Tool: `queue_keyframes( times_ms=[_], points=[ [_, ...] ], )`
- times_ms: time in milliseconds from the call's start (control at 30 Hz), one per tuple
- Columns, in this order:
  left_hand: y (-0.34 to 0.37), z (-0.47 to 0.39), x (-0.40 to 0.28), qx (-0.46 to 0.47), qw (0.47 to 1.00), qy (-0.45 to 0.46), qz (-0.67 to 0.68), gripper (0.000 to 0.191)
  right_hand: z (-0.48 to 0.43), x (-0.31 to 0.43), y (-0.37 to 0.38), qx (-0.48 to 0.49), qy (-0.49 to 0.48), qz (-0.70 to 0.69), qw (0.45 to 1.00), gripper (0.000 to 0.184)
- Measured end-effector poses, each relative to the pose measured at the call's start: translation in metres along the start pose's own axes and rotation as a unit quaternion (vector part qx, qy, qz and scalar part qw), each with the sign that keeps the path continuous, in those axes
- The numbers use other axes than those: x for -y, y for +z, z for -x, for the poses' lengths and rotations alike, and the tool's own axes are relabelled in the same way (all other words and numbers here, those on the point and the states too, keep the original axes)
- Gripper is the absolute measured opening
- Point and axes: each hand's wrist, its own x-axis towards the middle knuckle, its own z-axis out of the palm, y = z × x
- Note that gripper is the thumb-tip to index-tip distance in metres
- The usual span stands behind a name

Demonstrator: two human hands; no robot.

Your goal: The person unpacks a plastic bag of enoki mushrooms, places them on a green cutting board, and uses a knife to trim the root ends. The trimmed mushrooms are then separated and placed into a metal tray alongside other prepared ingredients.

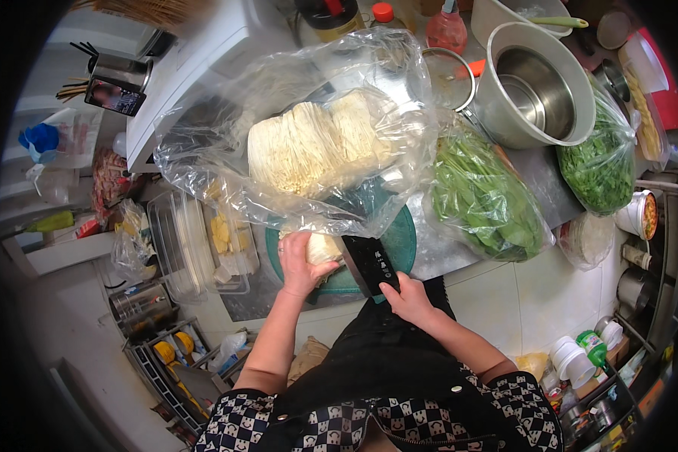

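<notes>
My left hand (pixel 299 264) grips a bundle of enoki mushrooms (pixel 323 248) on a round green cutting board (pixel 404 240). In my right hand (pixel 408 299) is the handle of a black cleaver (pixel 371 263), its blade close beside the bundle's right end. Whether the edge touches the mushrooms, I cannot tell. Just beyond my hands, a large clear plastic bag (pixel 203 144) lies open around more enoki mushrooms (pixel 299 147). The bag's near edge covers the far part of the board and the tip of the blade.
Right of the board lies a bag of leafy greens (pixel 480 192). A white bucket (pixel 491 85) holding a steel pot (pixel 534 93) stands behind it, near a wire strainer (pixel 449 79). Clear plastic containers (pixel 183 243) of food sit at the left. The metal table's near edge (pixel 457 268) runs before me.
</notes>
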Motion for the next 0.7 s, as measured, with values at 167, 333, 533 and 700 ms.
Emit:
queue_keyframes(
  times_ms=[167, 333, 533, 700],
  points=[
    [0.002, 0.002, 0.004, 0.007, 1.0, -0.01, -0.004, 0.08, -0.015, 0.005, 0.013, -0.013, -0.025, -0.001, 1.0, 0.034],
    [0.006, 0.005, 0.006, -0.012, 1.0, -0.024, -0.002, 0.079, -0.008, 0.003, 0.008, 0.024, 0.025, 0.001, 0.999, 0.033],
    [0.007, 0.009, 0.005, -0.019, 1.0, -0.019, 0.013, 0.08, -0.02, 0.004, 0.024, -0.028, -0.112, 0.079, 0.99, 0.033],
    [0.007, 0.008, 0.003, -0.039, 0.999, -0.026, 0.005, 0.08, -0.008, 0.004, 0.025, 0.07, -0.026, 0.157, 0.985, 0.033]
  ],
)
